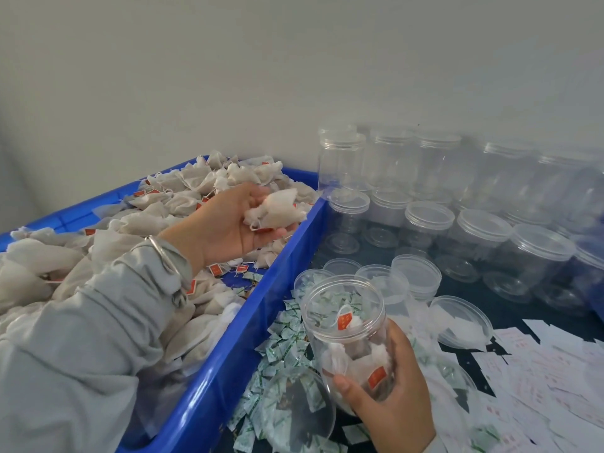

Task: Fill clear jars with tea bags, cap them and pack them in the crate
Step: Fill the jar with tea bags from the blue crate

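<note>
- While the left hand (228, 220) hung over the blue crate (228, 364), its grip was curled round a small bunch of tea bags (277, 207), lifted clear of the heap of tea bags (108, 243) that filled the crate.
- Lower right, the right hand (392, 397) held an open clear jar (349, 335) from below, thumb across the front wall and fingers wrapped round the far side; the jar tilted with its mouth toward the crate.
- Only a few bags with red tags lay at the jar's bottom, so by my judgement the filling step was in hand and not far along for this jar.
- Loose lids (457, 318) lay on the dark bench (510, 308) just beside the held jar, and small green-printed sachets (284, 341) were scattered between jar and crate wall.
- Behind them, rows of capped empty jars (428, 220) stood against the wall, well apart from the hands.
- Next, as I judged it, the bunch needed carrying across the crate's rim and dropping into the jar's mouth, with the grip loosening only once over the opening.
- Strings and tags could snag on the rim, so the mouth wanted holding steady and turned toward the incoming hand.
- Capping looked some way off.
</note>
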`<state>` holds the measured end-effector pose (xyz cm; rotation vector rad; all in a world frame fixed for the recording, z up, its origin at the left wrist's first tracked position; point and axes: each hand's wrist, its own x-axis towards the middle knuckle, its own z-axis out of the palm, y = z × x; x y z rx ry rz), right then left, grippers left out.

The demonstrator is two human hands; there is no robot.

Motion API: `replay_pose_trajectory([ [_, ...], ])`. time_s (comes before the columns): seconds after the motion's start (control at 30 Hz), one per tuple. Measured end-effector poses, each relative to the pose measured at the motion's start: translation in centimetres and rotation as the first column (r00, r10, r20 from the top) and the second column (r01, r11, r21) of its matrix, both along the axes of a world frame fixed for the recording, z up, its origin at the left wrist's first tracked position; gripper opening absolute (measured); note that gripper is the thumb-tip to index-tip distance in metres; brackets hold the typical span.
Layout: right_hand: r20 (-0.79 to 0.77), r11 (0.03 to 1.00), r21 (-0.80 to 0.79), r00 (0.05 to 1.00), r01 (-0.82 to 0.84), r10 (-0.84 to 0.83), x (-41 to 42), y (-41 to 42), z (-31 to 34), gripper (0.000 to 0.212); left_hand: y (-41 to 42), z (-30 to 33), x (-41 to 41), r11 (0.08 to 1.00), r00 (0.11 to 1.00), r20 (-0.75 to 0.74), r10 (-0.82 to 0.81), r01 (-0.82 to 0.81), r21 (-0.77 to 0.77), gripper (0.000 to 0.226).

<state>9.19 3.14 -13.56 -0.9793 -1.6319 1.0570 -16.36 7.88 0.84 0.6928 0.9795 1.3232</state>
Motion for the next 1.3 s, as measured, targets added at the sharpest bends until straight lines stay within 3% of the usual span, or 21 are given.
replay_pose_trajectory([
  [0.17,-0.003,0.999,-0.031,1.0,-0.018,0.017,-0.1,0.0,0.1,0.106,-1.3,0.2,3.3,0.969,0.958,-0.198,-0.21,0.23,0.085,0.036],
  [0.33,-0.007,0.999,-0.037,1.0,-0.01,0.01,-0.1,0.1,0.0,0.107,-2.1,-0.2,5.6,0.94,0.855,-0.441,-0.272,0.334,0.069,0.028],
  [0.4,-0.018,0.999,-0.037,1.0,0.001,-0.002,-0.2,0.2,-0.1,0.107,-2.4,-0.5,6.3,0.927,0.753,-0.617,-0.226,0.36,0.1,0.027],
  [0.5,-0.023,0.999,-0.031,1.0,0.016,-0.017,-0.3,0.2,-0.1,0.106,-2.9,-0.9,7.0,0.901,0.469,-0.883,0.013,0.378,0.214,0.031],
  [0.57,-0.021,0.999,-0.031,1.0,0.014,-0.014,-0.3,0.3,-0.1,0.106,-3.2,-0.9,7.3,0.867,0.352,-0.933,0.075,0.438,0.235,0.029],
  [0.73,-0.023,0.999,-0.041,1.0,0.018,-0.019,-0.3,0.3,-0.2,0.106,-3.4,-1.1,7.2,0.789,0.183,-0.96,0.214,0.547,0.28,0.023],
  [0.93,-0.017,0.999,-0.04,1.0,0.012,-0.013,-0.3,0.3,-0.1,0.105,-3.2,-1.7,7.7,0.787,0.239,-0.948,0.213,0.533,0.311,0.031],
  [1.1,0.003,0.999,-0.033,1.0,0.012,-0.012,-0.2,0.4,-0.3,0.106,-2.8,-2.0,7.7,0.807,0.306,-0.936,0.172,0.501,0.312,0.021],
  [1.2,0.009,1.0,-0.019,1.0,0.021,-0.021,-0.1,0.4,-0.6,0.106,-2.6,-1.4,6.8,0.836,0.385,-0.888,0.253,0.375,0.401,0.024],
  [1.3,-0.006,1.0,0.002,1.0,0.013,-0.013,-0.1,0.5,-1.0,0.1,-1.4,-0.7,4.0,0.875,0.334,-0.856,0.395,0.148,0.461,0.027],
])
